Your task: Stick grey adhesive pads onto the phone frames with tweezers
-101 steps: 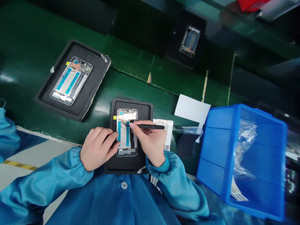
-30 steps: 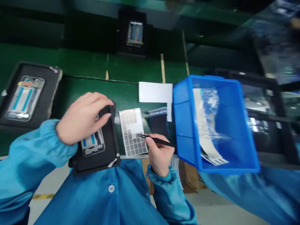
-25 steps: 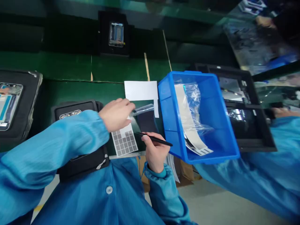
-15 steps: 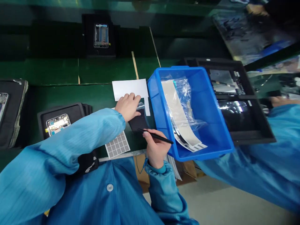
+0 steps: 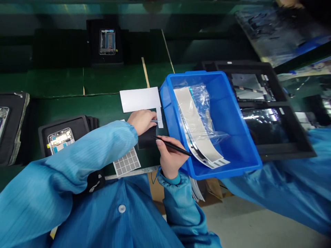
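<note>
My left hand (image 5: 141, 121) is closed over the top of a flat black panel (image 5: 147, 140) on the green bench. Its thumb and fingertips pinch the edge of a thin clear film (image 5: 155, 121); most of that film is hidden by the hand. In my right hand (image 5: 171, 156) are slim black tweezers (image 5: 176, 148), their tip pointing left at the panel's right edge. A white paper sheet (image 5: 139, 99) and a narrow white strip (image 5: 159, 117) lie just beyond my left hand. Below it is a sheet of grey square stickers (image 5: 127, 162), partly under my sleeve.
A blue bin (image 5: 219, 82) with pale strips (image 5: 192, 117) and clear plastic bags (image 5: 204, 100) stands close on the right. Beyond it are black trays (image 5: 284, 148) and a co-worker's blue sleeve. Opened phones lie in black trays (image 5: 82, 120) left and at the back.
My left fingers have closed into a pinch at the panel's top, where they were spread before. My right hand keeps the tweezers and has barely moved. The view has shifted slightly.
</note>
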The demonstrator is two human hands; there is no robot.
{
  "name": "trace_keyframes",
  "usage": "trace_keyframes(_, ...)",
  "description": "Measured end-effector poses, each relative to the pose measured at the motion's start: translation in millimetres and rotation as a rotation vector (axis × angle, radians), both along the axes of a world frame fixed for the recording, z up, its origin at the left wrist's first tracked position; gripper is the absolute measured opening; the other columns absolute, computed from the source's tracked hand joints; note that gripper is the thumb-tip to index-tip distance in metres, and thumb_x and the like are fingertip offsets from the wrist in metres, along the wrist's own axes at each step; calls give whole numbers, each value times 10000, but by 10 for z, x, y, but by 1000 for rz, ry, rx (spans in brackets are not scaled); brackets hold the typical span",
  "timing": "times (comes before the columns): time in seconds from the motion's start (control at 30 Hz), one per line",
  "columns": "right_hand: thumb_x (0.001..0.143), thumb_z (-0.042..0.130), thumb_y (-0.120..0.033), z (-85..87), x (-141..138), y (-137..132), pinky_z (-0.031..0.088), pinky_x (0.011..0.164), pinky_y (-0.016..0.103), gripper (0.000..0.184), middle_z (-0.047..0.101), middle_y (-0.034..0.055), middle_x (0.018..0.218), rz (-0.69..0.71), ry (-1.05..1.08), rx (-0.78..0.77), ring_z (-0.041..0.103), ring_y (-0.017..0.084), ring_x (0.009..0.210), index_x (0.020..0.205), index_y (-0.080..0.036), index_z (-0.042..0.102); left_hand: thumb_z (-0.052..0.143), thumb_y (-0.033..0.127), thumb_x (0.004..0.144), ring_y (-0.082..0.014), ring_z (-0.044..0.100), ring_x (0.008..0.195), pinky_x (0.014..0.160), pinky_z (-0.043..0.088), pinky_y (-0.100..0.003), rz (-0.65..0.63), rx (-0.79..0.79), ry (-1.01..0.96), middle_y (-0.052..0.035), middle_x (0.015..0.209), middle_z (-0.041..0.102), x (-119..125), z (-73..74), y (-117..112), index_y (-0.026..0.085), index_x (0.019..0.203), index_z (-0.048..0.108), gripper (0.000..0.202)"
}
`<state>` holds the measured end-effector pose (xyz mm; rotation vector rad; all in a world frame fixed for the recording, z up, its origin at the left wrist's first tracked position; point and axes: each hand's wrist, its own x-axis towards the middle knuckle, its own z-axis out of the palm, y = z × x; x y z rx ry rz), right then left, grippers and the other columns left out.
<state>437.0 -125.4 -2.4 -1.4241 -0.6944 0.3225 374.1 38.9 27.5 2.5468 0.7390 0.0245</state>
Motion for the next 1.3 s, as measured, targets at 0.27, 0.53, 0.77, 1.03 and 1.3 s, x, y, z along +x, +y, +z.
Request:
trace_keyframes(0.27, 787, 802, -156, 18, 65, 185, 640, 804, 408, 148, 786, 36, 896, -51, -129, 112, 763, 215, 845, 901, -231, 746, 489, 382, 1010, -214, 710, 965, 805, 508, -309, -111, 84, -46, -57, 1030, 765, -408, 171, -4, 204, 1055, 733, 305)
trace_keyframes(0.53, 769, 818, -146, -3, 56, 235, 645, 807, 402, 165, 783, 25, 887, -5, -100, 85, 761, 212, 840, 890, -239, 755, 426, 400, 1036, -191, 715, 888, 796, 512, -309, -229, 226, -214, -61, 963, 766, -538, 57, 8, 178, 1013, 726, 374)
trace_keyframes(0.77, 763, 827, -164, 11, 47, 232, 651, 785, 392, 140, 785, 25, 862, 6, -106, 40, 764, 210, 811, 868, -232, 763, 420, 400, 1036, -191, 710, 846, 750, 500, -310, -238, 264, -229, -54, 917, 761, -555, 8, 8, 175, 963, 723, 384)
trace_keyframes(1.03, 760, 832, -177, 54, 25, 246, 648, 761, 386, 118, 787, 20, 839, -4, -121, 39, 765, 210, 786, 844, -226, 765, 406, 400, 1038, -199, 698, 870, 759, 493, -313, -230, 234, -190, -62, 940, 754, -565, 27, 8, 184, 981, 712, 380)
trace_keyframes(1.3, 759, 833, -205, 106, 6, 243, 646, 723, 397, 100, 786, 33, 815, -33, -172, 7, 763, 218, 763, 826, -221, 760, 423, 391, 1036, -205, 696, 906, 788, 485, -321, -231, 209, -132, -81, 976, 747, -562, 79, -1, 173, 1004, 709, 361)
